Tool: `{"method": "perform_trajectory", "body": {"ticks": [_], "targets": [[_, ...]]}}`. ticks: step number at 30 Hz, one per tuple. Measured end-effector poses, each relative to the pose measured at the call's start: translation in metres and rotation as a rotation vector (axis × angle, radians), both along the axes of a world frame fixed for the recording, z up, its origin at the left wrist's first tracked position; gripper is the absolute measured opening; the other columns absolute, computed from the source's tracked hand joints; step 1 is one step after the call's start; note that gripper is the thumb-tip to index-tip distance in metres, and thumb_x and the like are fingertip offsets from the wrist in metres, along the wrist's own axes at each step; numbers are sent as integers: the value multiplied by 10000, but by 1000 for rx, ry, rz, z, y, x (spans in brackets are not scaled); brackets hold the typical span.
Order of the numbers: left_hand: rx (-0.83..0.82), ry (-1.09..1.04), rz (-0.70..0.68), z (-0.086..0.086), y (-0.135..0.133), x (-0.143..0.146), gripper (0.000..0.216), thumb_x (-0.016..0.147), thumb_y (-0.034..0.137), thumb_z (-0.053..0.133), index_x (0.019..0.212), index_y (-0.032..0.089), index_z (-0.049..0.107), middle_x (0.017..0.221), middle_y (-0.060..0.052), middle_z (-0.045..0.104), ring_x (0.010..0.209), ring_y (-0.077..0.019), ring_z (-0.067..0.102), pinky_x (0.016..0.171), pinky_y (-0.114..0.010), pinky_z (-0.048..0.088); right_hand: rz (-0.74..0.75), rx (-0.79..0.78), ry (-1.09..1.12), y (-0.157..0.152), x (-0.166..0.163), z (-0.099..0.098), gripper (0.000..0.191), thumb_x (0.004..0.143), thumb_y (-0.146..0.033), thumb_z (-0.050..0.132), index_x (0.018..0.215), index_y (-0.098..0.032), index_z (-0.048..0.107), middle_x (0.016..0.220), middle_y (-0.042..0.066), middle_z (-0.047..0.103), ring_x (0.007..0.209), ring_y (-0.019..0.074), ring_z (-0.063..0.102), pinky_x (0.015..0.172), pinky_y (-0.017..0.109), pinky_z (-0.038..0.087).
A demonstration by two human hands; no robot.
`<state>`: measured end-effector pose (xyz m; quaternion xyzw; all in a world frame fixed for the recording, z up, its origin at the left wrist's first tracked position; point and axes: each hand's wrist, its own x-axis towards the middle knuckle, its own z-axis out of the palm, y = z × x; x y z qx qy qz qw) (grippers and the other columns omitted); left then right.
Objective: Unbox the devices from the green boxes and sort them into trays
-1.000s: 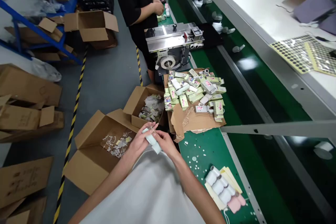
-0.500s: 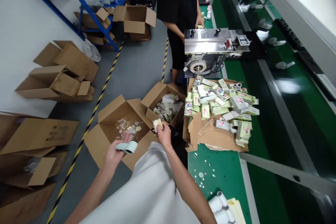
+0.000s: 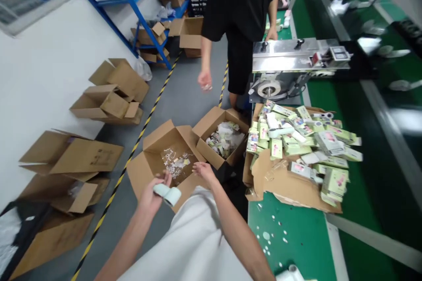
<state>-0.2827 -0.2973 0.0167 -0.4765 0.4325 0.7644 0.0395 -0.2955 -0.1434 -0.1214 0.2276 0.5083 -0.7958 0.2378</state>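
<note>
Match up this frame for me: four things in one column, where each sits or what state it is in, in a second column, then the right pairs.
Things:
1. left hand
2. right hand
3. stainless steel machine
4. heap of small green-and-white boxes

Places and states:
A. lies on torn brown cardboard on the green belt
B. holds a pale green roll
C. stands beyond the heap, at the far end of the belt
D. open, above a cardboard box

Pairs: 1-B, 2-D, 3-C, 4-A
</note>
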Motion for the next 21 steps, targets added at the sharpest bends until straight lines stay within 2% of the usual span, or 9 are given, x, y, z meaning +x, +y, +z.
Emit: {"method": "perform_trajectory", "body": {"ticks": [3,5,7,9,12,15,17,19,21], "targets": [[105,50,-212,-9,63,-13,244,750,-83,541,738,152,604,832,-61,718,834,-160,736,866,-293,625,38,-188,-33,45,34,30,578,882,-695,584,1008,-153,738,959,111,774,811,217,743,679,318,582],[148,159,-435,-9,112,-19,186,759,-29,618,737,155,634,863,-60,735,884,-181,738,927,-321,599,-23,-318,3,79,60,58,694,843,-773,563,1139,-163,715,986,103,766,784,224,745,677,340,595],[199,286,-704,-4,162,-18,114,750,54,716,766,158,673,897,-67,750,942,-215,736,999,-357,559,-204,-313,54,112,89,85,729,775,-766,657,1225,-194,671,996,77,748,744,218,743,649,335,600],[248,362,-996,3,209,-7,126,733,167,799,819,161,706,914,-84,762,999,-256,727,1041,-386,522,-457,-198,84,138,123,105,703,696,-681,789,1206,-214,661,965,48,725,708,199,736,588,289,583],[283,331,-1418,11,266,27,273,712,304,850,921,171,735,985,-119,778,1093,-309,701,1003,-384,537,-862,-7,67,160,185,118,604,668,-589,837,1097,-198,667,869,23,694,661,171,719,510,226,527],[304,274,-1767,6,305,65,343,704,326,854,994,183,742,1120,-133,766,1187,-322,666,966,-359,566,-1271,191,-59,167,268,114,529,690,-542,811,1066,-204,657,794,2,688,619,159,693,463,206,465],[310,275,-1938,-8,331,87,307,668,331,857,912,182,747,1079,-131,776,1135,-334,695,959,-377,586,-1554,375,-224,160,341,109,469,669,-478,818,1017,-207,661,708,-22,670,576,151,655,446,203,418],[334,292,-2123,-26,358,111,333,626,367,861,893,201,752,1091,-117,778,1135,-346,694,958,-376,599,-1823,570,-410,135,423,107,389,650,-414,818,938,-196,675,625,-46,631,541,136,603,466,211,407],[308,274,-2260,-42,379,139,345,593,409,858,863,222,751,1066,-98,784,1115,-356,699,906,-365,628,-2124,689,-577,94,503,107,345,630,-372,823,882,-180,686,597,-53,614,528,121,558,488,215,414]]}}
